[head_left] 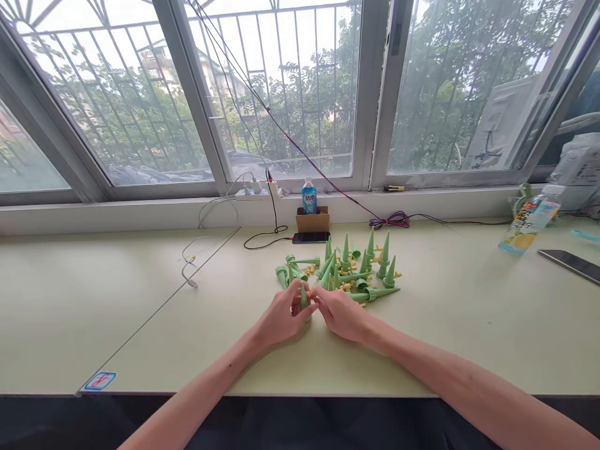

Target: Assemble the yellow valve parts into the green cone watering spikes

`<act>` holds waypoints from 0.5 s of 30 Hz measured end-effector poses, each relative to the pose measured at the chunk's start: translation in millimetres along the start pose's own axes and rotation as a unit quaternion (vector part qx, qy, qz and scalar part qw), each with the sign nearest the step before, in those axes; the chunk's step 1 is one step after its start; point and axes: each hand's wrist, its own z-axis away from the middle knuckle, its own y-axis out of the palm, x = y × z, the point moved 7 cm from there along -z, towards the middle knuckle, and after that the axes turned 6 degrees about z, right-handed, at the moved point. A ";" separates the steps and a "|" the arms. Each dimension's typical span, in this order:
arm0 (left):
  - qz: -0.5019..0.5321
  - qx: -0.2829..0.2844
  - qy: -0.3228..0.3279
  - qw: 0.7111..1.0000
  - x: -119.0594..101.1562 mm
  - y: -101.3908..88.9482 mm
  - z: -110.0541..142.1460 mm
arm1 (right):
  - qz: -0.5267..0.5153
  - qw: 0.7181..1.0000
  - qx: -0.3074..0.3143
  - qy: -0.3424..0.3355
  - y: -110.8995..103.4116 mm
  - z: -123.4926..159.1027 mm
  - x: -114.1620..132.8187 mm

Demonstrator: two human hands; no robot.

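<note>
My left hand [284, 314] is closed around a green cone-shaped plant watering spike [304, 296], which stands nearly upright with its tip up. Right beside it, my right hand [343, 312] has its fingers pinched together close to the spike. What those fingertips hold is too small to make out, though a bit of yellow shows near them. Just beyond both hands lies a pile of similar green spikes [345, 253], some upright and some on their sides. Small yellow valve pieces [397, 274] are scattered among them or fitted to their sides.
Behind the pile, a phone [311, 237] lies before a cardboard box [312, 221] with a blue-labelled bottle [309, 197]. To the right are a tilted drink bottle [529, 222] and another phone [572, 265]. Cables [390, 220] run along the windowsill; a white cable [188, 272] lies left.
</note>
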 end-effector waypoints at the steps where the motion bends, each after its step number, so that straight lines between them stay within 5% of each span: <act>1: 0.000 0.000 0.000 1.000 0.3 -0.1 0.0 | -0.001 1.000 0.000 0.001 -0.1 0.0 0.1; 15: -0.003 0.002 -0.003 1.000 -0.6 0.2 0.1 | 0.009 1.000 0.003 0.002 -0.4 -0.1 0.2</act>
